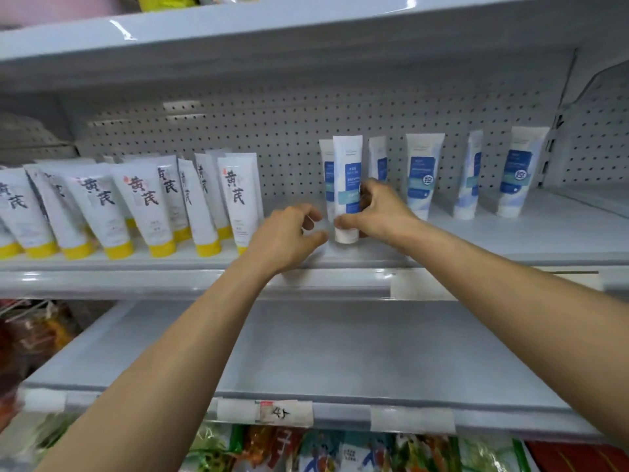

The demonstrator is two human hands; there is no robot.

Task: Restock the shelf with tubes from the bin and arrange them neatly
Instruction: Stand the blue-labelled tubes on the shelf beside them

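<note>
On the grey middle shelf (340,264) a white tube with a blue label (345,172) stands upright on its white cap. My right hand (377,212) grips its lower part, thumb in front and fingers behind. My left hand (289,238) hovers just left of the tube with curled fingers, holding nothing and not touching it. Another blue-label tube (326,172) stands right behind the held one, and several more blue-label tubes (423,173) stand spaced out to the right. The bin is out of view.
Several white tubes with yellow caps (143,209) crowd the shelf's left half, leaning. A perforated back panel (272,131) closes the rear. Another shelf (306,39) hangs overhead. The grey shelf below (323,356) is bare, with packaged goods (340,451) beneath it.
</note>
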